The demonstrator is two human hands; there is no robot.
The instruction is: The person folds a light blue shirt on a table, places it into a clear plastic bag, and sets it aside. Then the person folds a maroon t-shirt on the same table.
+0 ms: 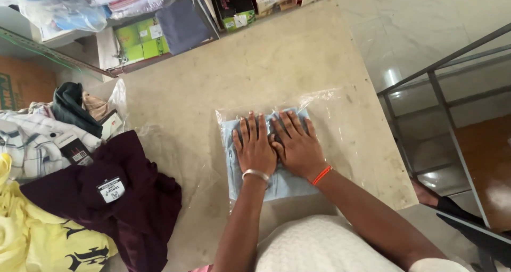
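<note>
Grip: left hand (255,147) and right hand (296,144), fingers spread flat, clasping nothing, pressing side by side on folded light-blue garment (266,184) in clear plastic bag (340,123), mid-table (255,59). Likely soft, light, slippery; best held at edges. Forearms extended, wrists low. Maroon garment (133,197) well left.

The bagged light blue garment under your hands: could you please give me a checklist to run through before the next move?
1. Light blue garment inside the clear plastic bag: ok.
2. Left hand pressing flat on the garment: ok.
3. Right hand flat beside it, hands touching: ok.
4. Bag's far end sealed: cannot tell.
5. Bag lying fully on the marble counter, near its front edge: ok.
6. Maroon garment apart from the bag: ok.
</note>
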